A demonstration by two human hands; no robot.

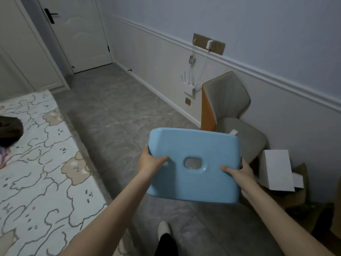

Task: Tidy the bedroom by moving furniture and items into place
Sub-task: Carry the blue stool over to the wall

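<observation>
A light blue plastic stool (pixel 195 145) with an oval handle hole in its seat is held up in the air above the grey floor, seat side toward me. My left hand (pixel 150 160) grips its left edge, thumb on the seat. My right hand (pixel 238 170) grips its right edge the same way. The stool's legs are hidden behind the seat. A grey and orange chair (pixel 227 100) stands just behind the stool by the right wall.
A bed (pixel 36 163) with a patterned sheet fills the left side, dark clothing (pixel 10 130) on it. A white box (pixel 275 170) and cardboard boxes (pixel 302 198) sit at the right wall. A router (pixel 190 87) and cables hang on the wall. A closed door (pixel 79 32) stands far ahead.
</observation>
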